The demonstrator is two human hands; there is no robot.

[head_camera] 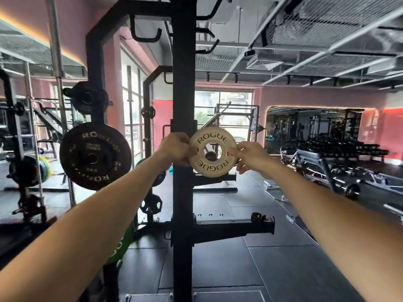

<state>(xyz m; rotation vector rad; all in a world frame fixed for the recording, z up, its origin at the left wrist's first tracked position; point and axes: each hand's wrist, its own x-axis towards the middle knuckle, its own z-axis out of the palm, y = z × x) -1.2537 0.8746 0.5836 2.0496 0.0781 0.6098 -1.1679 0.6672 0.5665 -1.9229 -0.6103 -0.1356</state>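
Note:
A small cream weight plate (212, 166) marked ROGUE hangs upright at chest height, just right of a black rack upright (183, 192). A steel peg end (210, 154) shows through its centre hole. My left hand (174, 148) grips the plate's left rim, fingers curled behind it. My right hand (250, 156) holds the right rim, with the thumb lying on the plate's face. Both arms are stretched forward.
A large black ROGUE plate (96, 156) hangs on a rack at the left, with a smaller plate (87, 99) above it. A black spotter arm (234, 228) juts right from the upright below. Benches and dumbbells (322, 162) fill the right side. Black floor tiles lie ahead.

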